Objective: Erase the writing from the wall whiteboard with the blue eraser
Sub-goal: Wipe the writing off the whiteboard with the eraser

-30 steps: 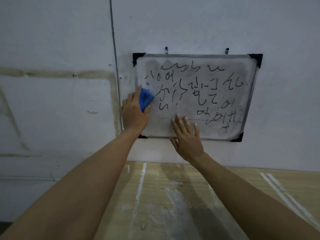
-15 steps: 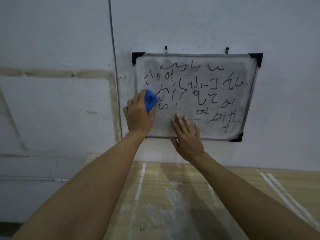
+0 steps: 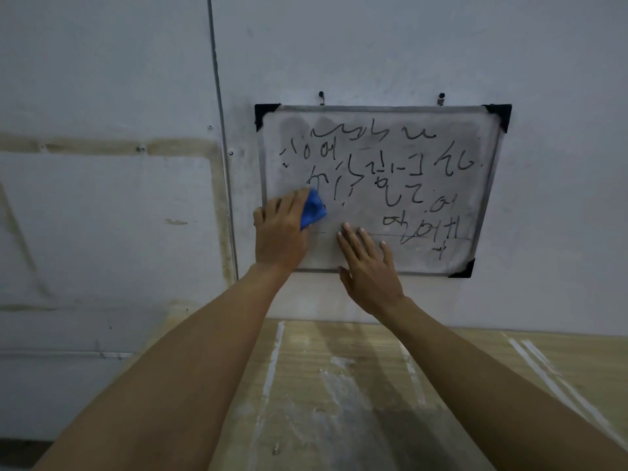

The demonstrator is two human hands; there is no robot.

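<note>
I judge the work as only begun. Nearly all the writing (image 3: 384,171) on the whiteboard (image 3: 482,144) is left, above and to the right of the left fingers (image 3: 289,205); only the patch just beside them looks wiped. The left hand (image 3: 280,232) grips the blue eraser (image 3: 313,210) against the board's lower left part. Its visible part stands almost upright, one corner toward the writing. The right hand (image 3: 370,273) lies flat on the lower edge, fingers spread.
</note>
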